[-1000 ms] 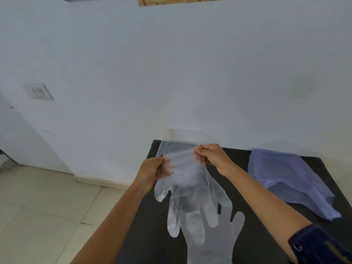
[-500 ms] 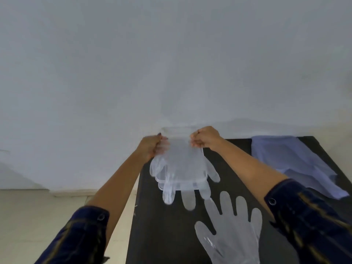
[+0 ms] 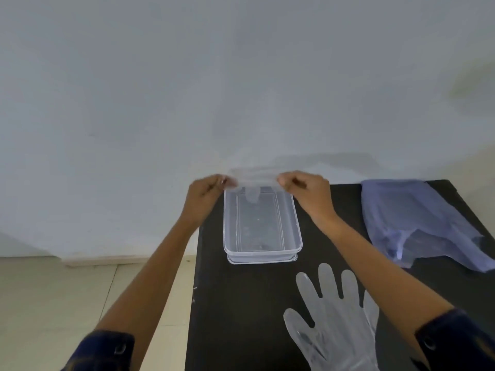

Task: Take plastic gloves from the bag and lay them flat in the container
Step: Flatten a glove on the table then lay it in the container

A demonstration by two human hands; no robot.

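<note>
both hands pinch one thin clear glove (image 3: 253,179) by its cuff edge, stretched between them over the far end of the container. the left hand (image 3: 205,199) grips the left corner with thumb and fingers closed on the film, and the right hand (image 3: 308,195) does the same at the right corner. the glove is blurred and nearly see-through; a part of it hangs down just inside the far end of the container (image 3: 261,257), which is a clear rectangular tub sitting on the black table (image 3: 241,303). whether the glove touches the tub floor cannot be told. a second clear glove (image 3: 337,317) lies flat on the table near the front, fingers pointing away from the person, well apart from the tub. a pale purple plastic bag (image 3: 417,218) lies on the right part of the table. dark blue sleeves (image 3: 104,352) cover both forearms.
</note>
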